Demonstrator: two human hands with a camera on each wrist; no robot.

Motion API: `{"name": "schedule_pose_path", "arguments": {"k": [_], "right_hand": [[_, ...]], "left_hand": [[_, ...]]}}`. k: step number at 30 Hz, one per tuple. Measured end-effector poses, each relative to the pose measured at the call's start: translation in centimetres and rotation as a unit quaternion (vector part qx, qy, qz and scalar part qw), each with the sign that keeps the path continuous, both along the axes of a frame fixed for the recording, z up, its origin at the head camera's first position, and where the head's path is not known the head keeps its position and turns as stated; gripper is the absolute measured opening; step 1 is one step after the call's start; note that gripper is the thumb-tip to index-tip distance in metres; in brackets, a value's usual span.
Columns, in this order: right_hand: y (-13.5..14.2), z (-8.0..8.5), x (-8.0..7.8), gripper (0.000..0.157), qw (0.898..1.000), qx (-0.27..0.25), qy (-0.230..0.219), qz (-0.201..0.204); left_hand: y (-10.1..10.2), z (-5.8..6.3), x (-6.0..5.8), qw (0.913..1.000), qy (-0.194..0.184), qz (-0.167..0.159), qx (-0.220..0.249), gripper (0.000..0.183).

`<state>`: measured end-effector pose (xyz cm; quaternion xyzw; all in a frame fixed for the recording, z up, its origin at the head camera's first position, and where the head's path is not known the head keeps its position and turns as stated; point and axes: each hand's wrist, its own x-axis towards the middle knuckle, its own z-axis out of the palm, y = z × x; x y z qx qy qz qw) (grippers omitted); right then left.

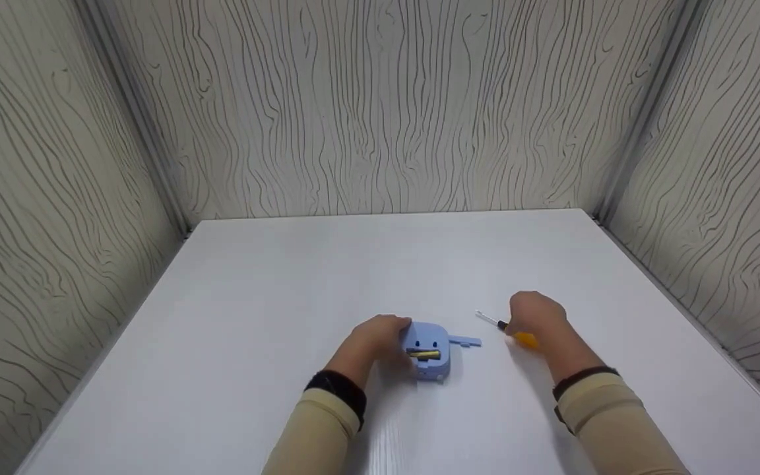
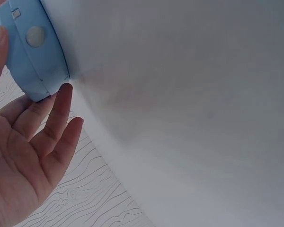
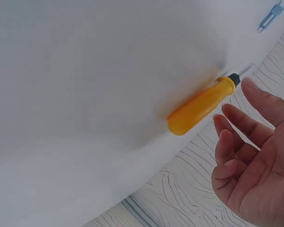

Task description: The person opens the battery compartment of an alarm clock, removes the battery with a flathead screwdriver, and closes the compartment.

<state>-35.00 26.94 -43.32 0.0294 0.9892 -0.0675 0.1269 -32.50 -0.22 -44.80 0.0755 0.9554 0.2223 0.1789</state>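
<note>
A small light blue rounded device [image 1: 431, 333] rests on the white table with a gold and black battery [image 1: 426, 355] in its opening. My left hand [image 1: 380, 335] holds its left side, thumb and fingers on opposite sides; a round white button [image 2: 35, 36] shows on the device in the left wrist view. A flat light blue piece [image 1: 466, 341] sticks out at the device's right. Farther right lies a screwdriver [image 3: 201, 106] with a yellow handle and thin metal shaft. Over that handle is my right hand [image 1: 537, 313], its fingers loosely bent and apart from the screwdriver in the right wrist view.
The white tabletop [image 1: 274, 284] runs back to a wood-grain patterned panel [image 1: 380, 112]. Similar panels stand along the left [image 1: 37, 198] and right [image 1: 736, 165], with grey metal strips at the corners.
</note>
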Motion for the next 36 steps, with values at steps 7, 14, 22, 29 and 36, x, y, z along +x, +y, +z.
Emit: {"name": "schedule_pose_path", "arguments": {"k": [7, 14, 22, 29, 36], "right_hand": [[-1.2, 1.1, 0.0, 0.024, 1.0, -0.009, 0.003, 0.023], [-3.4, 2.1, 0.3, 0.021, 0.998, -0.025, 0.021, 0.061], [-5.7, 2.6, 1.0, 0.016, 0.993, -0.023, 0.027, 0.109], [-7.3, 3.0, 2.2, 0.01, 0.988, -0.027, 0.041, 0.145], [-8.6, 3.1, 2.9, 0.012, 0.987, -0.066, 0.032, 0.145]], "left_hand": [[-0.1, 0.1, 0.0, 1.0, 0.003, -0.007, -0.003, 0.084], [0.0, 0.1, -0.1, 1.0, 0.001, -0.008, -0.002, 0.08], [0.1, 0.1, -0.1, 1.0, -0.003, -0.004, 0.0, 0.085], [0.0, 0.0, -0.1, 1.0, 0.0, -0.005, 0.0, 0.085], [0.0, 0.0, -0.3, 0.9999, -0.013, 0.007, 0.008, 0.085]]}}
